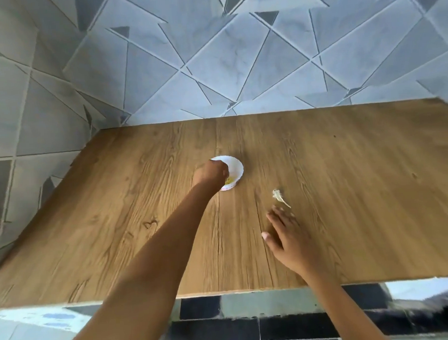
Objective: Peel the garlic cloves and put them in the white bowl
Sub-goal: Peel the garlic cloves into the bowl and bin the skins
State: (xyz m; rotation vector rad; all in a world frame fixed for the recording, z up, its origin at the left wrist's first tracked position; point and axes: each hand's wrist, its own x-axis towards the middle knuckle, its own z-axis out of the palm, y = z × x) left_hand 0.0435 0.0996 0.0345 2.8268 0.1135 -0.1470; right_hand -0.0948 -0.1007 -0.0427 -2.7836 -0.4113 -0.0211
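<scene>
The left forearm reaches from the near edge of the desk (358, 164) toward its middle. There the left hand (211, 173) hangs over the near-left rim of the white bowl (235, 164), fingers curled downward. Whether they pinch a garlic clove or have nothing in them cannot be told. The right hand (288, 237) lies nearer the near edge, palm down with fingers straight and spread. It is blurred, on or just over the wood. Just beyond its fingertips lies a scrap of garlic skin (280, 197), loose on the desk. Inside the bowl a pale yellow patch (230, 180) shows, perhaps a peeled clove. No unpeeled cloves are in sight, so the work looks near its end, with this drop into the bowl possibly the last step. No brand, label or writing can be read anywhere.
</scene>
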